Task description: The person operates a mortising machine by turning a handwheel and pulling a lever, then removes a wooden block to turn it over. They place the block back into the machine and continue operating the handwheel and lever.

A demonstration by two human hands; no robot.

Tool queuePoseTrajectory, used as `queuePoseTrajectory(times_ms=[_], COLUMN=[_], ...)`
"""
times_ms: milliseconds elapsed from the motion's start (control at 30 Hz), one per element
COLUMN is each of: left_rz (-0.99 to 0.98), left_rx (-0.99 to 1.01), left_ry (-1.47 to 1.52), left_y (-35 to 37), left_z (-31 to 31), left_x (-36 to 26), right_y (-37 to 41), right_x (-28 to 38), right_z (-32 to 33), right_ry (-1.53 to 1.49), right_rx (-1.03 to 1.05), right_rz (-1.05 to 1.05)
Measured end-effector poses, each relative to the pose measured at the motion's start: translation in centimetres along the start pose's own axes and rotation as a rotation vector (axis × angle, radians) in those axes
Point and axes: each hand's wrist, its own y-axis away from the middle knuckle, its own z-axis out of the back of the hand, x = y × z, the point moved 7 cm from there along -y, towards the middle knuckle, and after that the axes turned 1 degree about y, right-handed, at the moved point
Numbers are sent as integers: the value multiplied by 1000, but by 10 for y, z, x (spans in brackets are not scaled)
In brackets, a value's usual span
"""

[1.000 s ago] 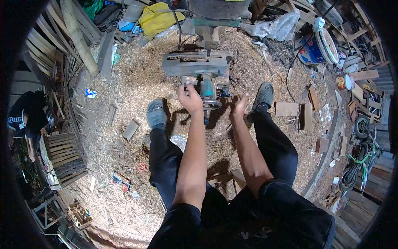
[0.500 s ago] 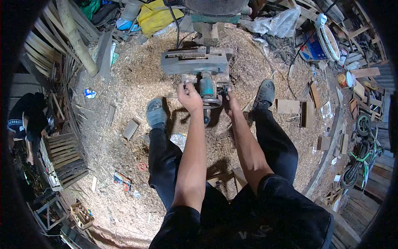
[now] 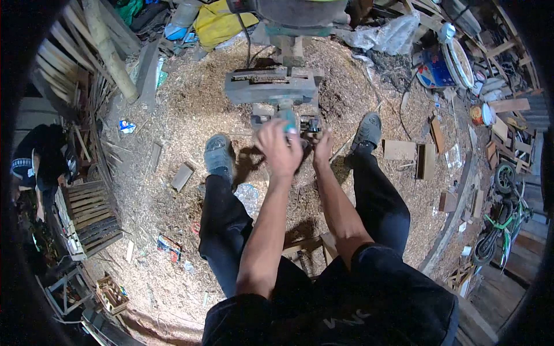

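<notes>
In front of me stands a machine with a long grey slotted block (image 3: 270,89), wood shavings lying in its slots. Below the block is a green metal body (image 3: 288,116). My left hand (image 3: 281,151) is over the handwheel at the front of this body and hides most of it; motion smears the fingers. Just right of it, my right hand (image 3: 322,148) has its fingers drawn together by a black knob (image 3: 313,124) on the machine's right side. What those fingers hold is hidden.
Shavings cover the floor (image 3: 167,213) around my feet. Wood offcuts (image 3: 399,149) lie to the right, with a motorbike (image 3: 501,222) beyond. A slatted wooden piece (image 3: 92,216) and another person (image 3: 40,164) are at left. A large round machine part (image 3: 300,14) overhangs the back.
My left hand has moved right, from the block's lower left side to the handwheel. The right hand has shifted slightly down beside the black knob, which shows more clearly.
</notes>
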Motion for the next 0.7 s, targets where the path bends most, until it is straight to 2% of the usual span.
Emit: queuePoseTrajectory(times_ms=[67,100,133,200,333,467,500,600,700], left_rz=[-173,-199,-189,-128,-128,-92,-90,-61,-55], left_rx=[106,61,57,104,13,-9,-4,-14,9], left_ry=[-66,-76,-64,-59,-130,-137,-123,-154,-158], left_y=[-36,-34,-45,-32,-32,-28,-27,-28,-25], left_z=[-10,-17,-23,-19,-17,-19,-19,-21,-22], left_x=[-14,-6,-6,-3,-4,-1,-1,2,4], right_y=[19,-25,-42,-27,-20,6,2,14,9], right_x=[15,-46,-40,-56,-43,16,20,44,36], right_z=[0,14,10,17,-36,-46,-45,2,21], right_ry=[-158,-162,-116,2,-586,-658,-832,-875,-305], right_rx=[-42,3,31,69,375,125,-6,-324,-478], right_rz=[-28,-89,-117,-237,-543,-626,-548,-197,-94])
